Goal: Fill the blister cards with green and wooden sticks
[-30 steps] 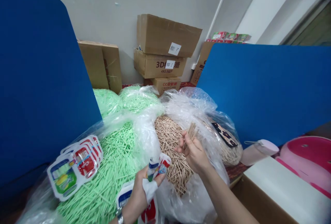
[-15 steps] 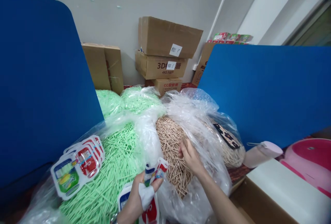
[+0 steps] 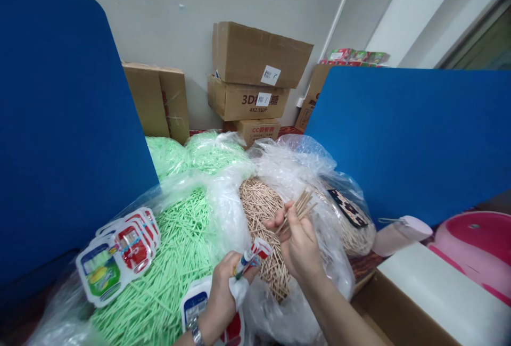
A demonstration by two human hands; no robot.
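Observation:
My right hand [image 3: 297,242] pinches a small bunch of brown sticks [image 3: 300,206], held fanned out above a clear plastic bag heaped with the same brown sticks [image 3: 259,213]. My left hand [image 3: 223,295] is closed on a small printed packet [image 3: 252,257], red, white and blue, raised beside the brown heap. Under my left wrist lies another printed packet [image 3: 195,303]. To the left a big open bag holds green sticks [image 3: 175,261].
A banded stack of printed packets [image 3: 115,258] rests on the green sticks. Blue partition boards stand at left [image 3: 59,133] and right [image 3: 407,133]. Cardboard boxes [image 3: 255,77] are stacked at the wall. A white-topped box [image 3: 435,293] and pink tub [image 3: 475,250] sit at right.
My right hand dipped into the brown sticks half a second ago and has come back up with a bunch pinched in its fingers. My left hand moved the packet slightly right.

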